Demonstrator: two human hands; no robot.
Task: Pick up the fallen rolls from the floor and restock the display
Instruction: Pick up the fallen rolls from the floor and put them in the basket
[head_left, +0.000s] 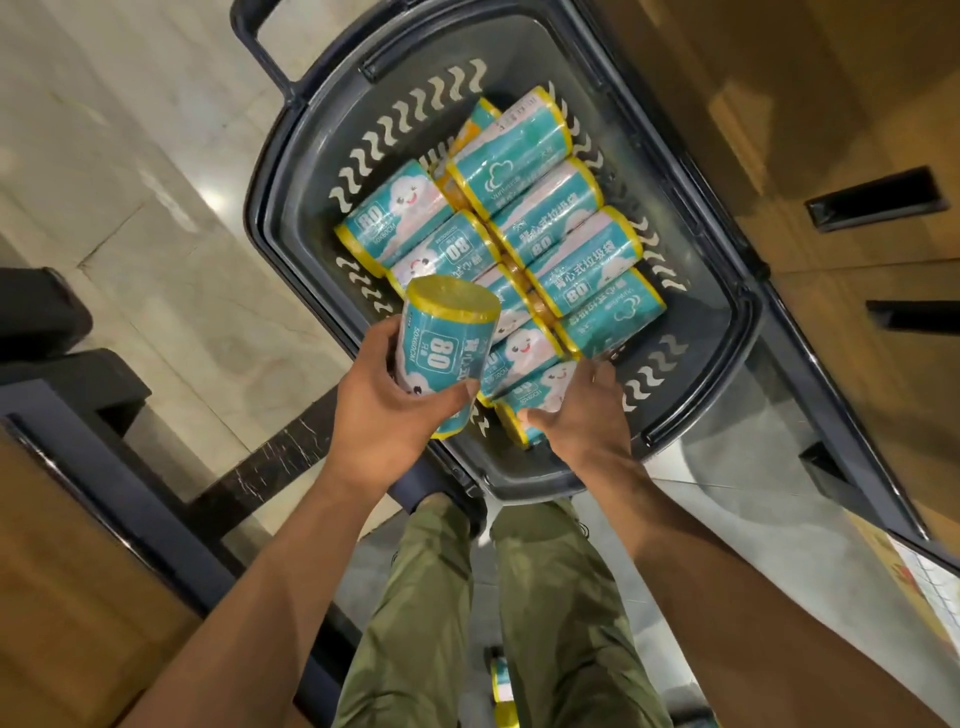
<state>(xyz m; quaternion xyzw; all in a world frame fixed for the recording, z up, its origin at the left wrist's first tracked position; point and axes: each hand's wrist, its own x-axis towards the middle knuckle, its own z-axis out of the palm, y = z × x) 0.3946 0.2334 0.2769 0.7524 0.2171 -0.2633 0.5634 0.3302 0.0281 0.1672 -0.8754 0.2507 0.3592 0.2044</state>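
Observation:
A dark plastic basket (691, 410) holds several teal-and-yellow rolls (524, 156) lying in two rows. My left hand (387, 410) grips one roll (441, 343) upright above the basket's near left corner, its yellow end facing up. My right hand (582, 410) grips the nearest roll (540, 395) lying at the front of the basket, thumb on its near side, fingers over the top. Another roll (503, 686) lies on the floor between my legs, partly hidden.
The basket has a long handle (254, 47) at its far end. Pale marble floor (130, 171) lies to the left. Wooden panels with dark slots (878, 200) stand on the right. A dark-framed wooden unit (78, 519) is at lower left.

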